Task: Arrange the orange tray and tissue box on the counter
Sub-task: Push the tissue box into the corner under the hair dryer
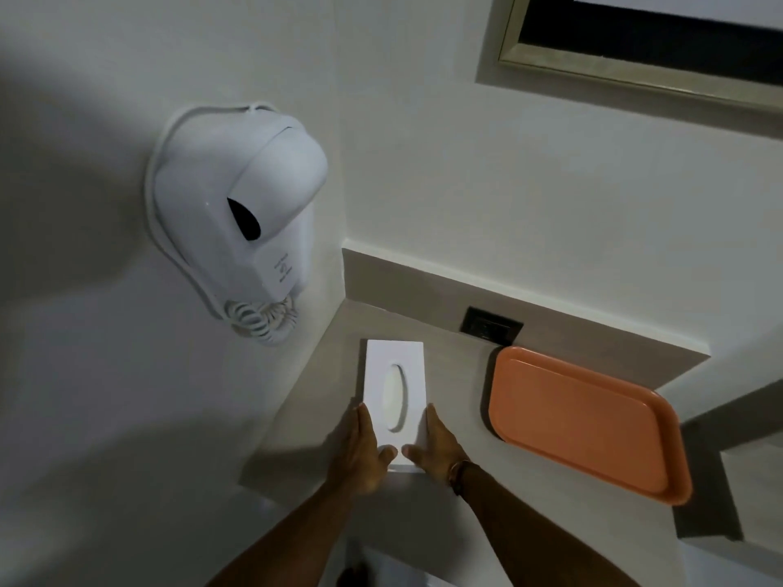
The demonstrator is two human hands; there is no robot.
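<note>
A white tissue box [396, 374] with an oval slot lies flat on the grey counter [457, 400], its long side pointing toward the back wall. My left hand [360, 453] presses against its left side and my right hand [436, 451] against its right side, thumbs resting on the near end of the top. The orange tray [584, 421] lies empty on the counter to the right of the box, apart from it, its right corner reaching the counter's front edge.
A white wall-mounted hair dryer [241, 222] with a coiled cord hangs on the left wall above the counter corner. A dark socket plate [491, 330] sits in the backsplash behind the tray. A framed mirror [635, 52] is at the upper right.
</note>
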